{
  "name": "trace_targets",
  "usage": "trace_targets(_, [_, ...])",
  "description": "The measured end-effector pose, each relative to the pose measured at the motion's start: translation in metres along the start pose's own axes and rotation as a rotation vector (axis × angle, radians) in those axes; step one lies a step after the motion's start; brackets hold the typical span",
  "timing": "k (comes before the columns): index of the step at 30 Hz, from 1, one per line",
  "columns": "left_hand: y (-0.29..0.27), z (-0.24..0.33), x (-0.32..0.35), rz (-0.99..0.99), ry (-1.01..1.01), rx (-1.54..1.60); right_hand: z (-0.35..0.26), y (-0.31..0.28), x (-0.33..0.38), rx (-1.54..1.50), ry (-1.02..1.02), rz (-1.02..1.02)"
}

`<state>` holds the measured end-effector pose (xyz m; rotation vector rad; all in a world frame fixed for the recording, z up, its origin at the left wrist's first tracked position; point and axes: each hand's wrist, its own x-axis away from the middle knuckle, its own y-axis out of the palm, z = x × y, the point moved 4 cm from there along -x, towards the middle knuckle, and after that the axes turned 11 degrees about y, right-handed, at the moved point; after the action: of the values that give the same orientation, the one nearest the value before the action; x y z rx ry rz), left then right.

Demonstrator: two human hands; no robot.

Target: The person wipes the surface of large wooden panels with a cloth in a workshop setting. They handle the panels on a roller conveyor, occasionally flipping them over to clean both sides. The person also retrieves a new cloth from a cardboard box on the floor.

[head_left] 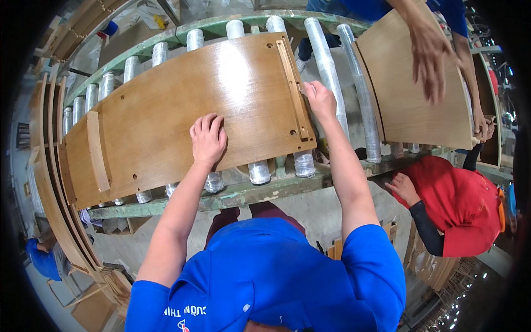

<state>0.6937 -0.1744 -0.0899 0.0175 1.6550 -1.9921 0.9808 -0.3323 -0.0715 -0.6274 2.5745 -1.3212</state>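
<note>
A varnished brown wooden panel (166,116) lies flat on the rollers before me. One light wooden strip (98,150) crosses it near its left end, and a second strip (292,91) runs along its right end. My left hand (209,139) rests on the panel's surface, fingers bent a little and apart, holding nothing. At the panel's right edge, beside the second strip, is my right hand (321,100). Its fingers are curled together in a pinch; a small pale bit shows at the fingertips, too small to name.
Plastic-wrapped rollers (326,69) sit in a green conveyor frame (249,193). On the right lies another wooden panel (409,77), with a co-worker's hand (431,61) above it. A person in red (459,205) bends close by at the right. Stacked curved boards (61,182) stand left.
</note>
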Motion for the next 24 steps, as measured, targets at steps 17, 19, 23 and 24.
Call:
trace_targets(17, [0.003, 0.0, 0.003, 0.021, 0.013, -0.008, 0.064, -0.032, 0.118, 0.013, 0.138, -0.075])
trace_targets(19, [0.004, 0.001, 0.003, 0.014, 0.015, -0.005, 0.063, -0.033, 0.12, 0.007, 0.133, -0.069])
trace_targets(23, [0.005, 0.003, 0.003, 0.023, 0.026, -0.002, 0.058, -0.034, 0.125, 0.102, 0.139, -0.037])
trace_targets(24, [0.004, 0.003, 0.002, 0.034, 0.03, -0.002, 0.057, -0.034, 0.126, 0.125, 0.138, -0.035])
